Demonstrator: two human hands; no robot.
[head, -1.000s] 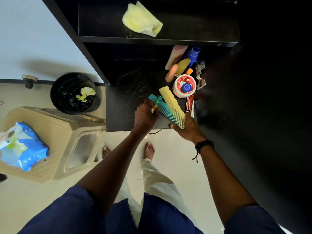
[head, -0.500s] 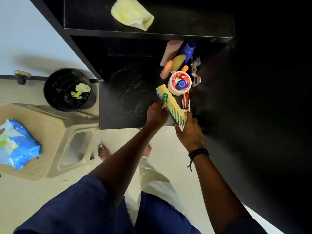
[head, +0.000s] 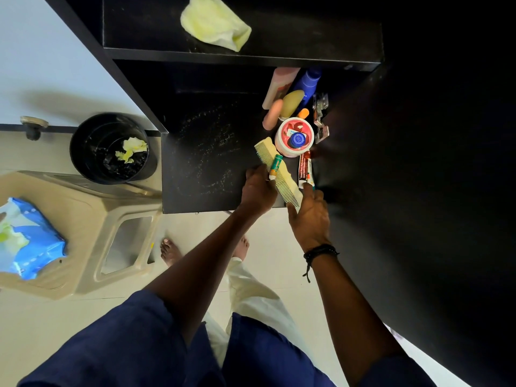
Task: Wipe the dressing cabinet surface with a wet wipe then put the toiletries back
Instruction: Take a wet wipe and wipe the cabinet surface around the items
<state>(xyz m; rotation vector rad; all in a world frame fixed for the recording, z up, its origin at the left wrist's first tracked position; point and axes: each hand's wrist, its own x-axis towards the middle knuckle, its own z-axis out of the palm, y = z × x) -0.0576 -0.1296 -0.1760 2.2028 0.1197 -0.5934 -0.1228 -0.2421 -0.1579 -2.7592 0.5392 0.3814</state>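
Note:
The black cabinet surface (head: 201, 163) shows damp streaks. At its right side stand several toiletries: a pink bottle (head: 279, 86), a blue bottle (head: 308, 81), a white jar with a red lid (head: 294, 134) and a red-and-white tube (head: 305, 169). A pale yellow comb (head: 275, 163) lies diagonally near the front edge. My left hand (head: 258, 188) holds a small green stick (head: 275, 166) over the comb. My right hand (head: 310, 213) rests at the comb's near end, one finger touching the tube. A yellow wipe (head: 216, 22) lies on the upper shelf.
A black bin (head: 110, 148) with crumpled wipes stands on the floor at the left. A beige plastic stool (head: 83, 227) carries a blue wet-wipe pack (head: 30, 241). The dark cabinet side panel (head: 418, 191) fills the right. My bare feet are below the cabinet edge.
The teal comb seen one second ago is now hidden under the yellow comb. Both hands shifted the combs and the green stick rightwards, close to the tube and the jar.

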